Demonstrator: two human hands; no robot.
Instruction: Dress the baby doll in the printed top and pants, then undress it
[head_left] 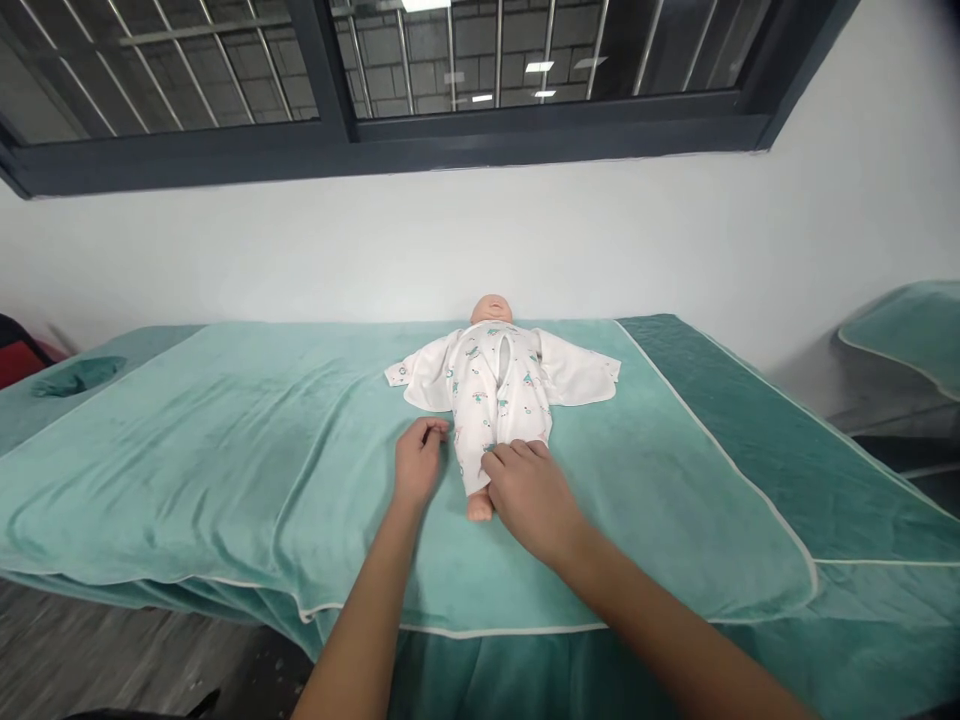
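My right hand (534, 500) covers one leg of the white outfit (529, 388), pinching or not I can't tell; my left hand (420, 460), half-curled, seems unladen. The dressed doll (480, 372) lies feet-nearest, presumably for reach, on the blanket (225, 450).

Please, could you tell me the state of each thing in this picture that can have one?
Baby doll: lying down, dressed.
White printed outfit: sleeves spread sideways, front partly gaping.
Left hand: fingers curled, beside the outfit.
Right hand: on the outfit's lower leg; grip unclear.
Green blanket: spread out, wrinkled at left.
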